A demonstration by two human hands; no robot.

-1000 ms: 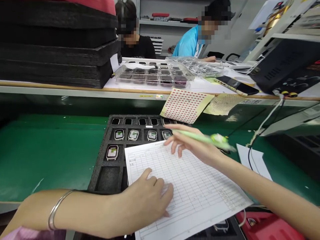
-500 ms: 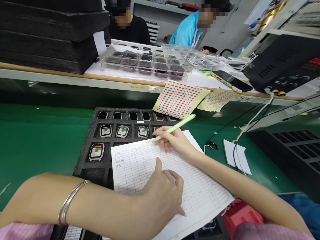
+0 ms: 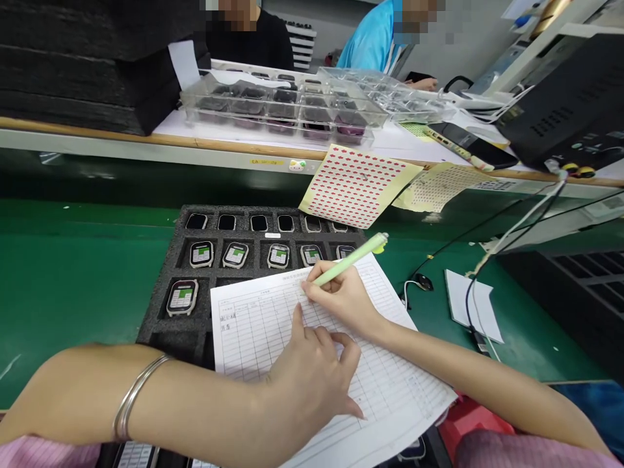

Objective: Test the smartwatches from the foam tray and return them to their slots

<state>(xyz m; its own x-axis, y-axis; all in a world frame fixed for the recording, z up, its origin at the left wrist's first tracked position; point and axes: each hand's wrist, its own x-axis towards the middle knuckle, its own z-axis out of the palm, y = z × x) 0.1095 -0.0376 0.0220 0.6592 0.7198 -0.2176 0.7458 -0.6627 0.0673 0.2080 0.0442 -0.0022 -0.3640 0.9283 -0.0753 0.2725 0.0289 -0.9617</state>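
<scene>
A white gridded form (image 3: 390,383) lies over the near part of a black foam tray (image 3: 166,318) that holds several small square-screened devices (image 3: 182,297). My right hand (image 3: 341,299) grips a light green pen (image 3: 351,259), its tip on the upper part of the form. My left hand (image 3: 312,377) rests on the sheet below it, fingers loosely curled and pressing the paper, thumb up. A silver bangle (image 3: 134,396) circles my left wrist.
A yellow sheet of red dot stickers (image 3: 358,185) hangs from the raised shelf edge. Clear plastic trays (image 3: 277,107) and stacked black foam (image 3: 82,71) sit on that shelf. Two people sit beyond it. Cables (image 3: 487,260) and a white paper (image 3: 470,305) lie to the right on the green mat.
My right hand brought the pen down from mid-air onto the top of the form and took a writing grip. My left hand slid up the sheet. The view tilted lower.
</scene>
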